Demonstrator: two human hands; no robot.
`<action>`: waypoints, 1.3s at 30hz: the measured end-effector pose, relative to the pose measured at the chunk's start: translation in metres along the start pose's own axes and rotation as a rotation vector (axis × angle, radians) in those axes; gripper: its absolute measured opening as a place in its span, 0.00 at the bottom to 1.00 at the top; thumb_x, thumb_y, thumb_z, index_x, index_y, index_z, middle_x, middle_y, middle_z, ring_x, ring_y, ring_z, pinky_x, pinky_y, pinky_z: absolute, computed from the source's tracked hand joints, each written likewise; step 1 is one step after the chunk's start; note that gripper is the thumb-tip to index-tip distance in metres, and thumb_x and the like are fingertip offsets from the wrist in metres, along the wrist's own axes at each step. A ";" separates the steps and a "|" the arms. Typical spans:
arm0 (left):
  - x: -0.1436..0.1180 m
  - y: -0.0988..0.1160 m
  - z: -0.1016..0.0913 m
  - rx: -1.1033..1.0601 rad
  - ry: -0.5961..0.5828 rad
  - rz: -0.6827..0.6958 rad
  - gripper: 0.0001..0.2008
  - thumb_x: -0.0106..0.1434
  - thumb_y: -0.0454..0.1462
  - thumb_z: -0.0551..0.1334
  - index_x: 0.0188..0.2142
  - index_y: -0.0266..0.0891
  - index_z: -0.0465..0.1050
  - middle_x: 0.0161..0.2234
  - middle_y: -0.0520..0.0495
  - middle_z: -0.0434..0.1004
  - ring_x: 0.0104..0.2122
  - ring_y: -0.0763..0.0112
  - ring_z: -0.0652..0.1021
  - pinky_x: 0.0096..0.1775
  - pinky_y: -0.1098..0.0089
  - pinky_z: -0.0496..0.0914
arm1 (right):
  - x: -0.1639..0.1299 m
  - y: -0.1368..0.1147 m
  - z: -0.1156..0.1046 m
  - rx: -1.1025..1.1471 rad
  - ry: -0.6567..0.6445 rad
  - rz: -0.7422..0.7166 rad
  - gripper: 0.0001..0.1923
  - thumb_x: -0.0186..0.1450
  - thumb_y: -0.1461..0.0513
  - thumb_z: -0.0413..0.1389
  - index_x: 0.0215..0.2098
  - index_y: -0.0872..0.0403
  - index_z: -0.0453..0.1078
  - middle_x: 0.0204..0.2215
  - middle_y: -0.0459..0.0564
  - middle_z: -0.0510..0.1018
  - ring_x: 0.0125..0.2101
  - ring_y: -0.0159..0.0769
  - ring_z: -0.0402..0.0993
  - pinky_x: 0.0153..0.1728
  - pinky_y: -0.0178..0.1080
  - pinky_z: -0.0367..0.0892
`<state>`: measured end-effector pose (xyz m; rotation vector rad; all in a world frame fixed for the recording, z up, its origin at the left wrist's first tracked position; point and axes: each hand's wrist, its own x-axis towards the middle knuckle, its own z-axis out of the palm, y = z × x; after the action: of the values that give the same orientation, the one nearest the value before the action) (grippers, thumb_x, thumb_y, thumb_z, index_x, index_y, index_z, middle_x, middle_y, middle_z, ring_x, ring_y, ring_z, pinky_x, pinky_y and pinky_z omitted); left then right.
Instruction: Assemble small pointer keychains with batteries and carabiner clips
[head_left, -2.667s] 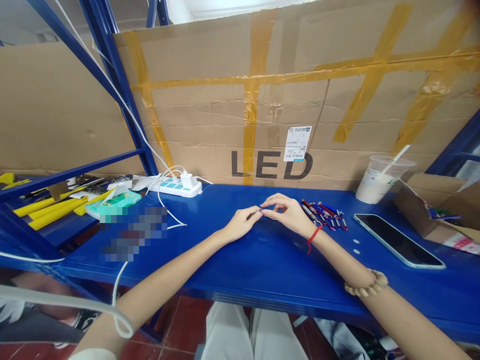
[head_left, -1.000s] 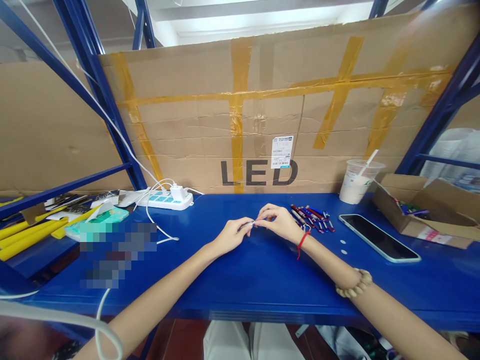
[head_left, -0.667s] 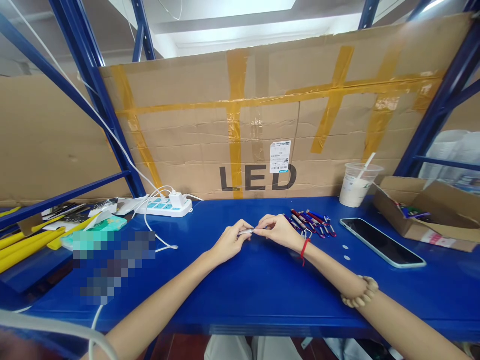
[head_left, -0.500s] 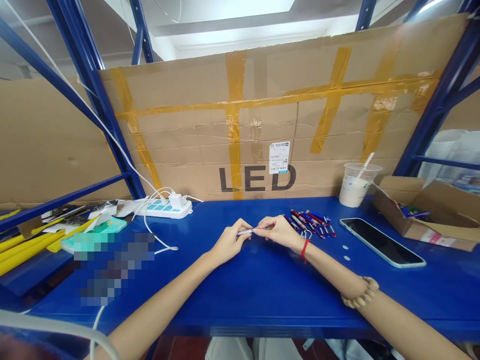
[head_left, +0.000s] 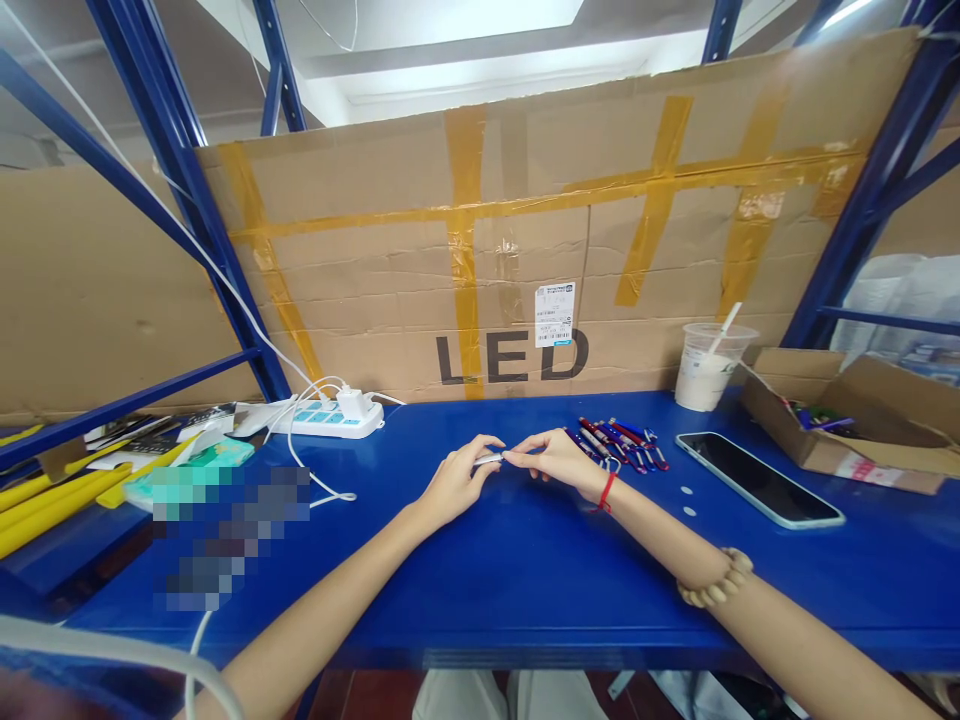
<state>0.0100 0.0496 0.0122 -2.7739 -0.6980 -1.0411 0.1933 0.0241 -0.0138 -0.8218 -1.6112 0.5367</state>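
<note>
Over the middle of the blue table (head_left: pixel 480 580), my left hand (head_left: pixel 452 483) pinches a slim silver pen-like piece (head_left: pixel 487 459), held roughly level. My right hand (head_left: pixel 556 460) is closed at the piece's right end, thumb and forefinger pressed together there. The fingers cover part of the piece, and whether anything small sits in the right fingertips is too fine to make out. Just beyond my right wrist lies a loose pile of slim red and blue pens (head_left: pixel 619 443), with a metal clip (head_left: pixel 613 464) at its near side.
On the right are a phone (head_left: pixel 757 480), a plastic cup with a straw (head_left: pixel 705 375), two small pale discs (head_left: pixel 688 511) and an open cardboard box (head_left: pixel 855 455). A white power strip (head_left: pixel 330 418) and cables lie left. Behind stands a cardboard sheet (head_left: pixel 375 290).
The right hand's fingers have straightened a little at the end of the silver piece. The left hand keeps its pinch. The whole view has shifted slightly.
</note>
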 end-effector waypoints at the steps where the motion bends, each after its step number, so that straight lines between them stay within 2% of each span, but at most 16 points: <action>1: 0.000 0.000 0.000 0.013 0.000 0.000 0.12 0.62 0.39 0.52 0.46 0.44 0.64 0.35 0.50 0.77 0.39 0.69 0.76 0.41 0.71 0.68 | 0.000 0.000 0.000 -0.005 0.004 -0.002 0.19 0.47 0.51 0.63 0.28 0.58 0.76 0.14 0.44 0.69 0.15 0.23 0.59 0.15 0.29 0.55; 7: 0.002 0.000 -0.001 0.093 -0.037 -0.009 0.13 0.62 0.40 0.51 0.47 0.46 0.64 0.34 0.51 0.77 0.38 0.69 0.76 0.40 0.70 0.67 | 0.004 0.004 0.001 -0.055 0.038 -0.001 0.19 0.49 0.51 0.62 0.29 0.59 0.76 0.14 0.44 0.69 0.14 0.24 0.59 0.15 0.29 0.56; 12: 0.005 -0.004 -0.003 0.076 -0.004 -0.023 0.14 0.62 0.41 0.52 0.48 0.46 0.62 0.31 0.53 0.76 0.36 0.70 0.76 0.40 0.72 0.66 | 0.010 0.010 -0.001 -0.140 0.067 -0.101 0.21 0.56 0.49 0.56 0.34 0.57 0.75 0.24 0.49 0.76 0.17 0.27 0.65 0.17 0.31 0.60; 14: 0.006 -0.009 -0.003 0.047 0.034 -0.040 0.15 0.61 0.40 0.54 0.48 0.46 0.62 0.33 0.53 0.76 0.37 0.70 0.76 0.41 0.71 0.66 | 0.012 0.014 -0.005 -0.326 0.170 -0.178 0.18 0.57 0.50 0.54 0.33 0.55 0.75 0.29 0.50 0.78 0.19 0.28 0.68 0.21 0.32 0.63; 16: 0.008 -0.014 -0.004 0.010 0.083 -0.054 0.16 0.59 0.38 0.56 0.48 0.45 0.63 0.33 0.53 0.76 0.35 0.71 0.75 0.41 0.72 0.65 | 0.014 0.019 -0.010 -0.603 0.288 -0.254 0.15 0.56 0.50 0.56 0.32 0.53 0.76 0.34 0.49 0.77 0.24 0.31 0.71 0.25 0.33 0.64; 18: 0.010 -0.016 -0.004 -0.026 0.135 -0.075 0.17 0.57 0.36 0.58 0.47 0.43 0.64 0.31 0.53 0.75 0.32 0.73 0.75 0.40 0.73 0.65 | 0.014 0.023 -0.013 -0.812 0.292 -0.261 0.15 0.54 0.50 0.58 0.32 0.51 0.76 0.36 0.49 0.77 0.29 0.34 0.72 0.25 0.33 0.62; 20: 0.011 -0.016 -0.004 -0.054 0.174 -0.109 0.17 0.56 0.35 0.59 0.46 0.41 0.66 0.28 0.53 0.74 0.31 0.74 0.74 0.39 0.73 0.65 | 0.015 0.025 -0.016 -0.906 0.222 -0.233 0.15 0.54 0.49 0.58 0.33 0.49 0.76 0.36 0.49 0.77 0.32 0.37 0.73 0.23 0.33 0.60; 24: 0.013 -0.012 -0.005 -0.138 0.237 -0.185 0.17 0.56 0.37 0.60 0.46 0.38 0.67 0.24 0.54 0.70 0.27 0.75 0.71 0.36 0.73 0.64 | 0.016 0.026 -0.016 -0.894 0.121 -0.233 0.12 0.57 0.50 0.55 0.30 0.47 0.77 0.34 0.47 0.77 0.30 0.35 0.73 0.21 0.32 0.56; 29: 0.013 -0.009 -0.001 -0.406 0.258 -0.303 0.26 0.51 0.40 0.64 0.49 0.35 0.64 0.21 0.59 0.59 0.22 0.81 0.63 0.28 0.76 0.60 | 0.018 0.027 -0.014 -0.741 0.085 -0.179 0.11 0.54 0.52 0.58 0.27 0.51 0.75 0.27 0.47 0.78 0.27 0.34 0.72 0.22 0.33 0.59; 33: 0.013 -0.011 0.002 -0.514 0.235 -0.372 0.19 0.49 0.43 0.65 0.37 0.35 0.67 0.19 0.61 0.54 0.19 0.85 0.58 0.25 0.78 0.56 | 0.021 0.032 -0.014 -0.614 -0.001 -0.188 0.09 0.55 0.58 0.57 0.31 0.54 0.73 0.25 0.47 0.77 0.26 0.32 0.72 0.25 0.32 0.63; 36: 0.014 -0.013 0.003 -0.575 0.248 -0.394 0.19 0.46 0.45 0.66 0.30 0.36 0.61 0.19 0.61 0.54 0.19 0.86 0.57 0.24 0.78 0.54 | 0.023 0.034 -0.013 -0.578 -0.014 -0.236 0.15 0.56 0.60 0.56 0.41 0.56 0.72 0.25 0.47 0.77 0.24 0.32 0.71 0.25 0.33 0.64; 39: 0.014 -0.012 0.004 -0.666 0.215 -0.414 0.24 0.43 0.46 0.68 0.29 0.39 0.54 0.19 0.62 0.56 0.18 0.86 0.58 0.22 0.79 0.55 | 0.023 0.032 -0.011 -0.526 -0.008 -0.298 0.11 0.57 0.62 0.54 0.36 0.56 0.74 0.27 0.49 0.77 0.24 0.31 0.70 0.26 0.33 0.65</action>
<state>0.0161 0.0663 0.0172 -3.0132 -1.0874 -1.9298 0.2095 0.0606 -0.0199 -0.9344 -1.8711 -0.1062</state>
